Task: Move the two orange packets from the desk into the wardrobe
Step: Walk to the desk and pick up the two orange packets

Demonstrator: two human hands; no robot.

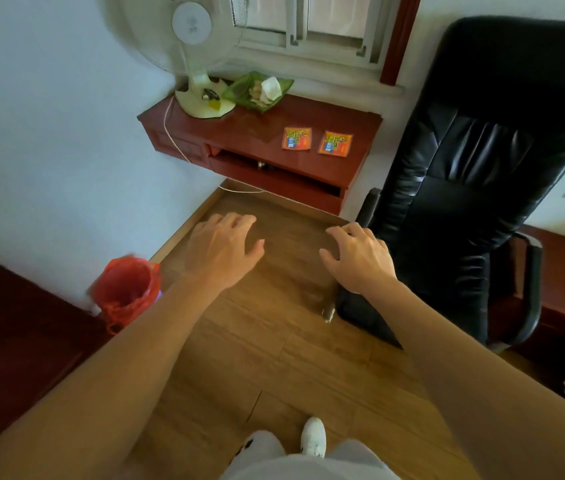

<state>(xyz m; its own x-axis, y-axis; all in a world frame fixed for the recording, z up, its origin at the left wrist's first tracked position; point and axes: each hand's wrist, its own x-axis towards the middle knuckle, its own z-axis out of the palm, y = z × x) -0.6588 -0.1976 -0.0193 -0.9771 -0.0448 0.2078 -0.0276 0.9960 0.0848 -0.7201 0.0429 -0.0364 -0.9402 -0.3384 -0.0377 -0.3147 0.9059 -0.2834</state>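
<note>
Two orange packets lie flat side by side on the dark red desk (350,123) under the window: the left packet (296,138) and the right packet (335,143). My left hand (222,249) and my right hand (359,259) are stretched out in front of me over the wooden floor, well short of the desk. Both hands hold nothing and their fingers are spread. No wardrobe shows clearly in this view.
A white fan (192,60) and a green dish with papers (257,90) stand at the desk's back left. A black office chair (464,174) stands right of the desk. A bin with a red bag (123,289) sits by the left wall, beside dark furniture (4,327).
</note>
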